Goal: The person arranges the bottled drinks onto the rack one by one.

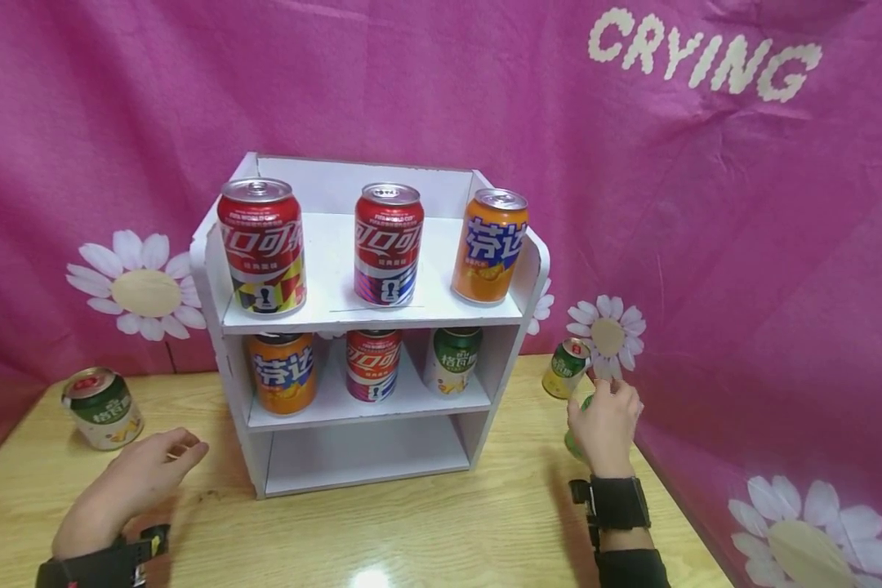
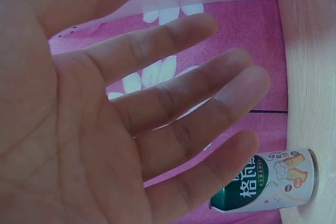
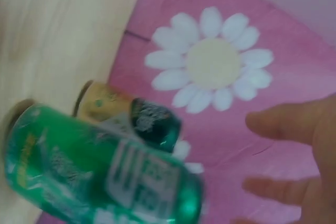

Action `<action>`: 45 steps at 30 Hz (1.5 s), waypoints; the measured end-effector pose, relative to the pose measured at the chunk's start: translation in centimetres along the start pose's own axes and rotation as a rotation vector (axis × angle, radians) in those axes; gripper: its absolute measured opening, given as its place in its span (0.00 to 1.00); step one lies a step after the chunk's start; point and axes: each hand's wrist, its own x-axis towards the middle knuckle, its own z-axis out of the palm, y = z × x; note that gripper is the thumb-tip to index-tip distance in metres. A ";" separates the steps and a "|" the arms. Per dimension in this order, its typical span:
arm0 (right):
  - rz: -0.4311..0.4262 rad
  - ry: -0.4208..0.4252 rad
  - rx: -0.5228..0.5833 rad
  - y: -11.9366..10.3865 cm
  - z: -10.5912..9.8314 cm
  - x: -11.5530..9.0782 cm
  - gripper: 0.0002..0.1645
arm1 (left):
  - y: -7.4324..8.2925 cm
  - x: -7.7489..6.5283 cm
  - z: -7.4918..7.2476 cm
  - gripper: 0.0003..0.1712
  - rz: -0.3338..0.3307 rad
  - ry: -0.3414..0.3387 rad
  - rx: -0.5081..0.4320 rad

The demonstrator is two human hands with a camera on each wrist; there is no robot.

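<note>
Fingers of the right hand (image 1: 606,425) are spread and loosely extended, grasping nothing; the hand reaches forward over the table to the right of the white shelf (image 1: 371,323), back of the hand upward, wrist nearly in line with the forearm. Just beside it stands a green can (image 3: 105,166), also right of the shelf and mostly hidden by the hand in the head view; the right wrist view shows a gap between the can and the visible fingers. A yellow-and-green can (image 1: 564,371) stands near it, right of the shelf and closer to the backdrop.

The left hand (image 1: 135,478) is free too, in front and to the left of the shelf, its thumb pointing toward the shelf and its four fingers fanned and slightly bent. A green-and-cream can (image 1: 105,412) stands upright beyond it, left of the shelf. Each wrist wears a black strap (image 1: 619,502).

The pale wood-grain table (image 1: 382,523) runs under the shelf and out on both sides, with a bright glare spot in front. Behind the shelf hangs magenta cloth (image 1: 706,245), slightly creased, printed with white daisies (image 1: 144,291) on either side and pale "CRYING" lettering (image 1: 706,69) to the upper right of the shelf.
</note>
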 end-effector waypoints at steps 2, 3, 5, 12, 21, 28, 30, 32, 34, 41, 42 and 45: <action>0.089 -0.012 0.004 0.7 0.2 0.3 0.31 | 0.0 0.0 0.0 0.27 0.000 -0.001 -0.002; 0.133 -0.026 0.006 1.0 0.4 0.4 0.33 | 0.0 0.0 0.0 0.27 0.001 -0.003 -0.005; 0.213 -0.061 0.014 1.6 0.7 0.5 0.38 | 0.0 -0.1 0.0 0.27 0.006 -0.003 -0.005; 0.346 -0.140 0.010 3.3 1.8 0.6 0.49 | 0.0 0.0 0.0 0.28 0.000 -0.003 -0.003; 0.384 -0.110 0.017 3.6 3.1 0.6 0.50 | -0.1 0.1 0.1 0.27 -0.010 -0.005 -0.004; 0.423 -0.085 -0.012 3.7 3.3 0.5 0.50 | -0.2 0.1 0.0 0.28 -0.005 0.000 -0.011; 0.425 -0.080 -0.017 3.8 3.4 0.5 0.49 | -0.2 0.0 0.1 0.26 0.008 0.008 -0.008; 0.423 -0.074 -0.019 3.8 3.4 0.5 0.48 | -0.2 -0.1 0.1 0.25 0.019 0.014 -0.007; 0.413 -0.067 -0.016 3.9 3.5 0.5 0.47 | -0.2 -0.1 0.1 0.25 0.025 0.018 -0.003; 0.344 -0.067 0.012 4.0 3.6 0.2 0.46 | -0.2 -0.1 0.2 0.25 0.018 0.010 -0.011; 0.333 -0.069 0.017 4.0 3.5 0.1 0.46 | -0.2 -0.1 0.2 0.25 0.015 0.007 -0.011; 0.310 -0.073 0.038 3.9 3.2 -0.2 0.45 | -0.1 0.0 0.1 0.26 0.003 -0.002 -0.014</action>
